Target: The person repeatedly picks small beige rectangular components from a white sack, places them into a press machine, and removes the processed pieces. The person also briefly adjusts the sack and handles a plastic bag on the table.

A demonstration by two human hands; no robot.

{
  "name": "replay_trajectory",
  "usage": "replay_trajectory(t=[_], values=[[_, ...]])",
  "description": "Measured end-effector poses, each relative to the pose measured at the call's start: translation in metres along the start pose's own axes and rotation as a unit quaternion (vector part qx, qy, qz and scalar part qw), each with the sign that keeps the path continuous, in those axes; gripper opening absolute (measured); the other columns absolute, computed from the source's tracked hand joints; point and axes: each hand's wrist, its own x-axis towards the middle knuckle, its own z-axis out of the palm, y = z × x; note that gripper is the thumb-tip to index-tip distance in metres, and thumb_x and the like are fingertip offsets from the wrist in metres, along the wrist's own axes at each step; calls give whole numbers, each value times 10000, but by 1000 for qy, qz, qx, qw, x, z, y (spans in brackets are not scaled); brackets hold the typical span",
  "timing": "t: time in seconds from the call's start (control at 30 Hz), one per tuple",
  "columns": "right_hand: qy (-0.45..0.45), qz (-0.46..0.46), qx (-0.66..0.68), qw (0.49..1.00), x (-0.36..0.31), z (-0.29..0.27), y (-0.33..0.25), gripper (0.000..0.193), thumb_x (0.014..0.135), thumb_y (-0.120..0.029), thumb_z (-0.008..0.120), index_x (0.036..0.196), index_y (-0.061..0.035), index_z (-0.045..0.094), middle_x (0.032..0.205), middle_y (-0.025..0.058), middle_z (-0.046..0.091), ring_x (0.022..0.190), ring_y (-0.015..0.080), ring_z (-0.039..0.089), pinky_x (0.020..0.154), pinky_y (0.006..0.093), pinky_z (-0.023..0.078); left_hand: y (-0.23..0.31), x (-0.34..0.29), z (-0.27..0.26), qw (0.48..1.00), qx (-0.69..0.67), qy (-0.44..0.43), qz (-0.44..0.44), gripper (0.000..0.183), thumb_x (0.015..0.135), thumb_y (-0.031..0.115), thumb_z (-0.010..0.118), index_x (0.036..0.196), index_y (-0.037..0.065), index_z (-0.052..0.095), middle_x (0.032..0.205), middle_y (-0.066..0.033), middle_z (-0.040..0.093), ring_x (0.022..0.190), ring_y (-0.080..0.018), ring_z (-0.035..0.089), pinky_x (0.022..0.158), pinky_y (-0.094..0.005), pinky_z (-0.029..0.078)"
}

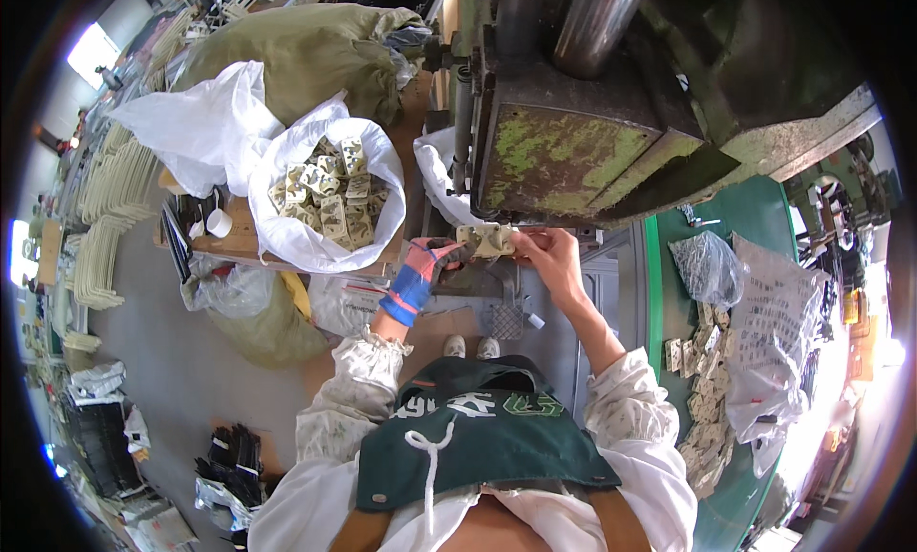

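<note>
A small pale-yellow metal plate with holes [487, 240] is held level just below the front of a large press. My left hand [437, 257], in a blue, red and dark work glove, grips the plate's left end. At the right end, the bare fingers of my right hand [551, 258] pinch its edge. To the left, a white sack [390, 201] stands open, filled with similar yellowish metal plates [330, 194]. The underside of the plate is hidden from me.
The worn green press [564, 156] looms ahead. A green table [764, 218] at right bears loose plates [707, 399] and plastic bags. An olive sack [287, 60] lies behind the white one; a white cup [219, 223] stands left. A dark pedal [507, 322] is below.
</note>
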Motion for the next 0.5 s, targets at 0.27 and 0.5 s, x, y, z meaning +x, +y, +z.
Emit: replay_trajectory(t=[0.27,0.5], values=[[1,40,-18,999,-3,6,-7,380,752,-132,745,987,85,539,841,140,666,733,178,665,641,264,530,-24,9,-13,982,-167,-87,11,245,785,241,712,906,32,669,778,-34,657,647,-99,619,458,-200,411],[-13,62,-8,998,1,14,-8,365,749,-96,734,982,91,523,820,150,656,689,177,661,590,255,534,-13,3,-4,996,-87,9,9,276,772,245,722,925,32,638,760,-40,647,651,-117,631,464,-224,432]])
